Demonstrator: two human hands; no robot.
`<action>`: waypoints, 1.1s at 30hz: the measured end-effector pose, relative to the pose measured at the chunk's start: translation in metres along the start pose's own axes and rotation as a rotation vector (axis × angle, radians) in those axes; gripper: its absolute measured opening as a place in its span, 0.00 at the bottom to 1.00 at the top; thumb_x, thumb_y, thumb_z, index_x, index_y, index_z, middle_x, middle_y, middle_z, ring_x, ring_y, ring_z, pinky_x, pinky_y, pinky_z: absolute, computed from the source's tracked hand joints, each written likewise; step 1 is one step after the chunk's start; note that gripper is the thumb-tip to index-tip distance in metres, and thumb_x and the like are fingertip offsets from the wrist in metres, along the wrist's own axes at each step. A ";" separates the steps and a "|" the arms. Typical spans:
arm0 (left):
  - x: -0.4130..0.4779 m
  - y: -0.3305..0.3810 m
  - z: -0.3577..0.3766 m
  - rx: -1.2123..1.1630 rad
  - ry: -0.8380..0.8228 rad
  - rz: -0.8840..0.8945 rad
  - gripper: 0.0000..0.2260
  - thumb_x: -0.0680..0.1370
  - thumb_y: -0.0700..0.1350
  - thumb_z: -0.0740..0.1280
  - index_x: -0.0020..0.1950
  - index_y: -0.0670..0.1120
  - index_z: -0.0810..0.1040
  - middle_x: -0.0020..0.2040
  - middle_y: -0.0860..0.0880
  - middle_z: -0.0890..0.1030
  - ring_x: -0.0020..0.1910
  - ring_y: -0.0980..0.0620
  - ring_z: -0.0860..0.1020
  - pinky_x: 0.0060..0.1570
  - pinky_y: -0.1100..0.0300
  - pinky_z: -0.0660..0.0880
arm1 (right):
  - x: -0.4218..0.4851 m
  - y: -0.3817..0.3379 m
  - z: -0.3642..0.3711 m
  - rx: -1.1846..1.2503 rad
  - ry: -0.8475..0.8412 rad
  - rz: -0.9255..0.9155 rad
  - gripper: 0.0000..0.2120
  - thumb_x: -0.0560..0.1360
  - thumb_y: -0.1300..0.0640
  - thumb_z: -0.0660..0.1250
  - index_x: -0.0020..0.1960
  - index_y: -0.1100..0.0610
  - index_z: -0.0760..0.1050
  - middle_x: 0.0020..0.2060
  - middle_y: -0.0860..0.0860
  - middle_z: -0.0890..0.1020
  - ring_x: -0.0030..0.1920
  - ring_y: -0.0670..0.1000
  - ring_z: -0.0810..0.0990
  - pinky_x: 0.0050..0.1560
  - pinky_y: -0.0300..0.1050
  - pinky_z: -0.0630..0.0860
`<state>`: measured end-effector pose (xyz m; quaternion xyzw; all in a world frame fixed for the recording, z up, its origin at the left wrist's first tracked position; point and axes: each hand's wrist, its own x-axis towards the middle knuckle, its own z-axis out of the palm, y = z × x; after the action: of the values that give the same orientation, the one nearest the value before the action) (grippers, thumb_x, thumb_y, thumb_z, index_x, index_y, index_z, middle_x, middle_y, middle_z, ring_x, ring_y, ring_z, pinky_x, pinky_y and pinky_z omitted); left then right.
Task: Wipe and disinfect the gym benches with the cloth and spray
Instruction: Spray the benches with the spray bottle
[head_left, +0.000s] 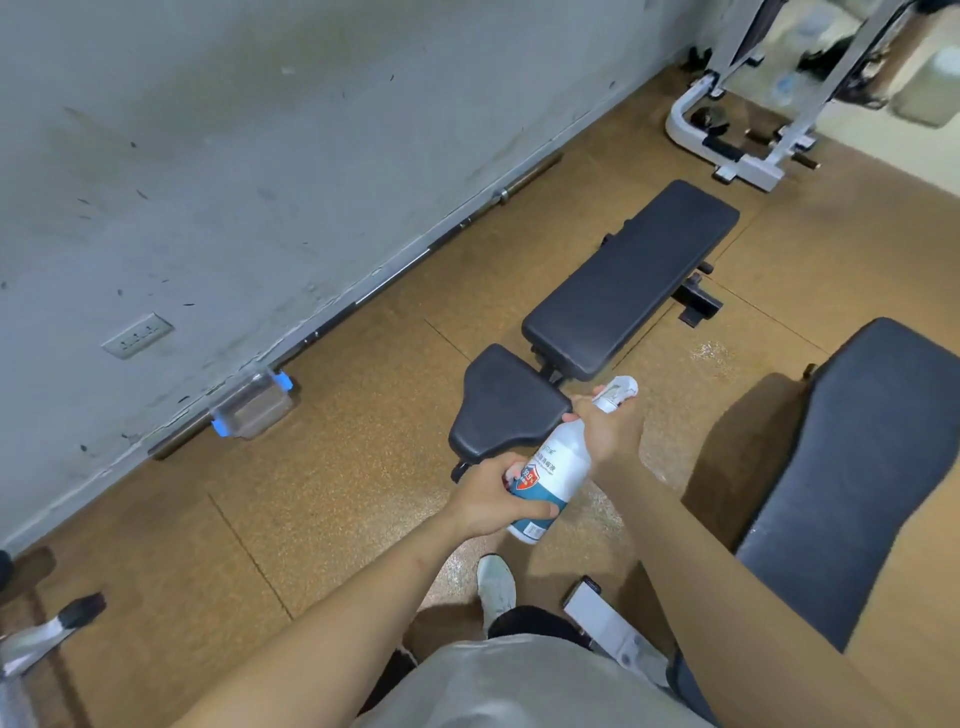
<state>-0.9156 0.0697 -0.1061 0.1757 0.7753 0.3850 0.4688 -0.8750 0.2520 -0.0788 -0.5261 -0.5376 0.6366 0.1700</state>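
I hold a white spray bottle (558, 467) with a blue label in both hands, tilted with its nozzle pointing away from me. My left hand (496, 496) grips the bottle's lower body. My right hand (608, 423) grips its neck just below the white spray head. Right beyond the bottle stands a black padded bench (623, 280) with a separate seat pad (501, 402). A second black bench (852, 467) lies to my right. No cloth is visible.
A barbell (363, 296) lies along the base of the grey wall, next to a clear plastic box (254, 405) with blue clips. A white machine frame (737, 130) stands at the far right. My shoe (496, 584) is on the brown floor.
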 end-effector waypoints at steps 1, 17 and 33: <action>0.005 0.000 -0.008 0.003 -0.015 0.009 0.30 0.60 0.58 0.83 0.59 0.56 0.80 0.53 0.57 0.85 0.52 0.58 0.85 0.56 0.49 0.84 | 0.002 -0.003 0.006 0.000 0.018 0.010 0.10 0.74 0.66 0.73 0.50 0.60 0.73 0.44 0.59 0.84 0.34 0.51 0.86 0.44 0.53 0.84; -0.029 -0.071 -0.209 -0.296 -0.029 0.103 0.15 0.74 0.43 0.79 0.57 0.44 0.80 0.51 0.49 0.87 0.50 0.51 0.86 0.46 0.58 0.83 | -0.097 -0.014 0.180 0.073 -0.120 0.000 0.42 0.70 0.42 0.76 0.78 0.52 0.62 0.69 0.49 0.74 0.66 0.52 0.77 0.63 0.54 0.78; -0.094 -0.188 -0.416 -0.419 0.506 -0.021 0.23 0.69 0.47 0.83 0.60 0.52 0.78 0.52 0.59 0.84 0.49 0.68 0.81 0.44 0.71 0.77 | -0.164 0.016 0.477 -0.501 -0.713 -0.039 0.37 0.58 0.36 0.81 0.62 0.48 0.75 0.55 0.48 0.84 0.55 0.50 0.84 0.54 0.55 0.84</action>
<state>-1.2107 -0.2895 -0.0841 -0.0340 0.7728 0.5627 0.2914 -1.2120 -0.1230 -0.0760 -0.2881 -0.7105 0.6249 -0.1472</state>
